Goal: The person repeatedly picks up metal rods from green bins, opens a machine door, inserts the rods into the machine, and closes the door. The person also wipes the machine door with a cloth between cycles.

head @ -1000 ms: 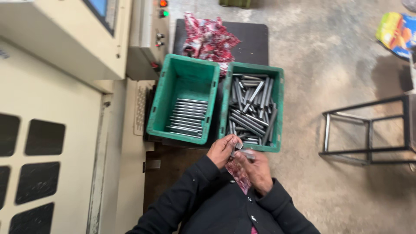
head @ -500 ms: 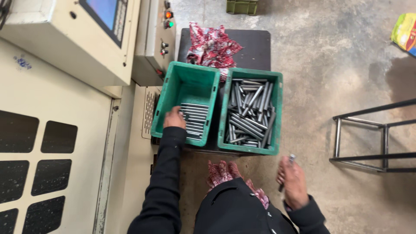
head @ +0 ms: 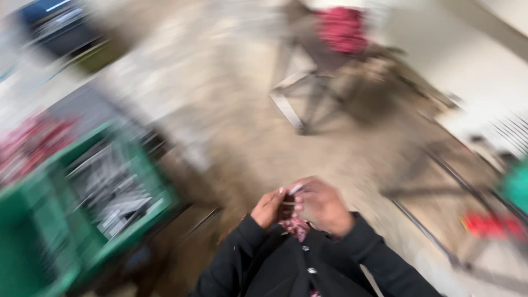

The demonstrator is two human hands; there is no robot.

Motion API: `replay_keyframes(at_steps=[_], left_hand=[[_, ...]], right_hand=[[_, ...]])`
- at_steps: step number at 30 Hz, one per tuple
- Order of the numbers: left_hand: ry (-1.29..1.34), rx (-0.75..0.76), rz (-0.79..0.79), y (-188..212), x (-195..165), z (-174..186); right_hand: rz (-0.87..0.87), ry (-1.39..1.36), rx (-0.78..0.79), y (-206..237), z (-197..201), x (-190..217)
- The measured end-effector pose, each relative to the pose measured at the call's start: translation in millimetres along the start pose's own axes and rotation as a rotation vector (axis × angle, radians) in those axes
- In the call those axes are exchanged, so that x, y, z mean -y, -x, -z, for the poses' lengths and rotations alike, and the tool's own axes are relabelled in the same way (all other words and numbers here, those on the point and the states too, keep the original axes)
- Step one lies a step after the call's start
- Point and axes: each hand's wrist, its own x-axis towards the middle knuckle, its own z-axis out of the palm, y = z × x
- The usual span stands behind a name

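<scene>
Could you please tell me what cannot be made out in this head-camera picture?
- Small pale piece between the left hand and right hand: motion blur hides its shape and who grips it.
- Red patterned cloth: mostly covered by the hands.
- Metal rods in the green bin: smeared, uncountable.
- Second green bin: cut by the left edge.
- Red bundle on a metal frame: too blurred to identify.
</scene>
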Motion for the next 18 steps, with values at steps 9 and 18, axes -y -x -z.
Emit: replay_keyframes(at_steps=[9, 18], left_hand=[[0.187, 0.209, 0.269, -185, 85, -172], [0.013, -0.015, 0.433, -347, 95, -219]], right_hand=[[0.248, 0.814, -0.131, 107, 225, 3], [-0.376, 0.584, -1.104, 187, 477, -130]])
